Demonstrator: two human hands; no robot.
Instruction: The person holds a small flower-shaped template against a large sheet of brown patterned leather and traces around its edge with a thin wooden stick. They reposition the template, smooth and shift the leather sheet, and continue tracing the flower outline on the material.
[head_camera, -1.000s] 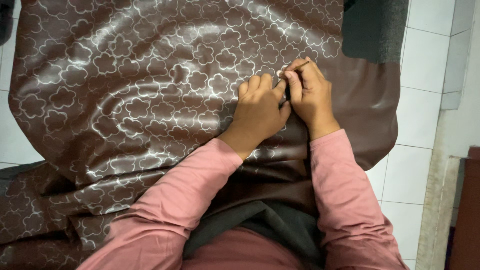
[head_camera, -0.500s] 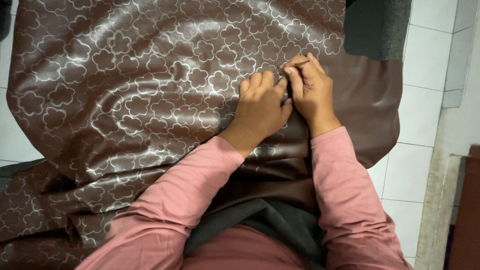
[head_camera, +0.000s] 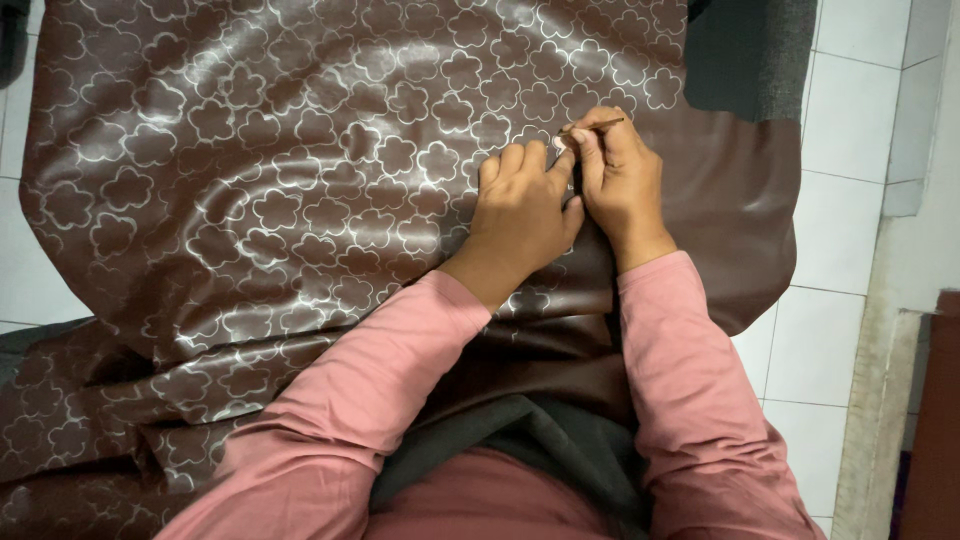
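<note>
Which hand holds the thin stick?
The right hand. It pinches the thin brown stick at its fingertips, while the left hand only presses down on the brown patterned sheet beside it.

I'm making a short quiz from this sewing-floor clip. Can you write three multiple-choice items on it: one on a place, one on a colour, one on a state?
1. Where does the thin tool sit?
A. in the right hand
B. on the floor tiles
C. in the left hand

2. What colour are the sleeves?
A. blue
B. pink
C. white

3. How does the left hand lie?
A. raised off the cloth
B. pressed on the cloth
C. out of view

Answers:
1. A, the right hand pinches it at the fingertips.
2. B, both forearms show pink.
3. B, it rests, fingers curled, on the brown patterned cloth beside the right hand.
</note>
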